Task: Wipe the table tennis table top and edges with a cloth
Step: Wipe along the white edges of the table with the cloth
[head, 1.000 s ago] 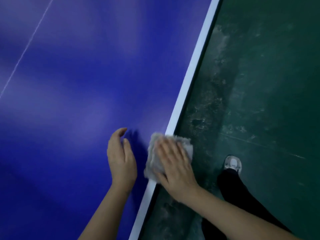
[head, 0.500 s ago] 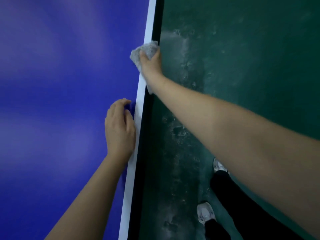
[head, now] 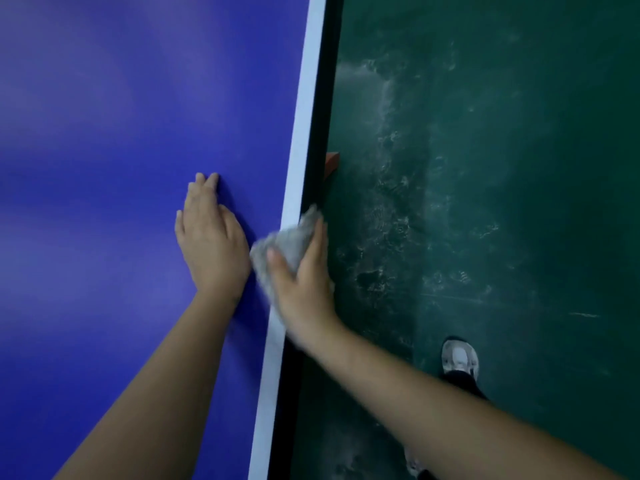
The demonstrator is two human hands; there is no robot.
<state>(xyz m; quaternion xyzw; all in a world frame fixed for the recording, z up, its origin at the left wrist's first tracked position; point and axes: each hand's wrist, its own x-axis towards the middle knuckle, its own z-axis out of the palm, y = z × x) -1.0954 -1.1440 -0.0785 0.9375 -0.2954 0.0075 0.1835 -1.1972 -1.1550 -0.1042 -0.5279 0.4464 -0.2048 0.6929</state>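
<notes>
Both hands sit close together at the table's side. The left hand (head: 211, 237) lies flat, fingers straight, on the blue table top (head: 121, 133). Just beside it, the right hand (head: 304, 282) clutches the grey cloth (head: 289, 242) over the white edge stripe (head: 306, 116) and dark side edge (head: 320, 116) — thumb on top, fingers down the side. To wipe well, I'd judge, wrap the cloth over both faces and press evenly along the rim ahead of the right hand — left hand bracing.

Dark green floor (head: 540, 140), whitish scuff marks (head: 389, 202), dim light
</notes>
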